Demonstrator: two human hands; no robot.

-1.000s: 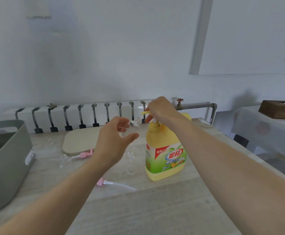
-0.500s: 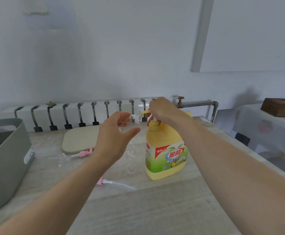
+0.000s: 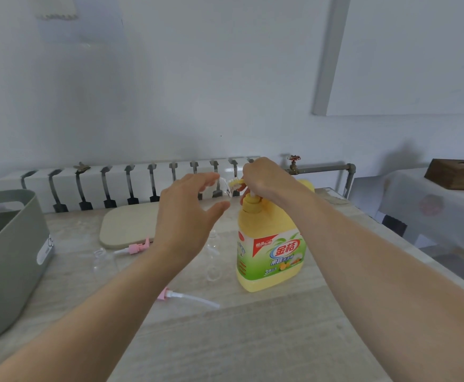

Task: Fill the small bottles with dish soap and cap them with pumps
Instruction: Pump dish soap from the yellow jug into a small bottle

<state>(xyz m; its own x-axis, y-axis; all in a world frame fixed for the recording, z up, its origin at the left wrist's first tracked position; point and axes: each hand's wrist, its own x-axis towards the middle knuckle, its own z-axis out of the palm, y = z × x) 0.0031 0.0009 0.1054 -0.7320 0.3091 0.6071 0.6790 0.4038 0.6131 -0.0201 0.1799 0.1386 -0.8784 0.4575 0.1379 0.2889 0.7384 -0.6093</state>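
**Small bottle held up to the soap nozzle**

A grey-green plastic bin (image 3: 10, 257) stands at the left edge of the pale stone-look table (image 3: 253, 340). Right of it, a clear empty bottle (image 3: 102, 259) and a pink pump with a white tube (image 3: 135, 248) lie in front of a beige oval mat (image 3: 126, 227). The left hand (image 3: 186, 213), raised above the table, curls fingers and thumb round a small clear plastic bottle (image 3: 226, 188), whose mouth is at the soap nozzle. A second pink pump (image 3: 170, 295) lies under that forearm. Faint clear bottles (image 3: 213, 271), hard to count, sit just beside the large yellow dish-soap bottle (image 3: 271, 252), which stands upright mid-table. The right hand (image 3: 266, 179) is closed over its yellow pump head (image 3: 237, 183). A brown wooden box (image 3: 457, 175) sits far right.
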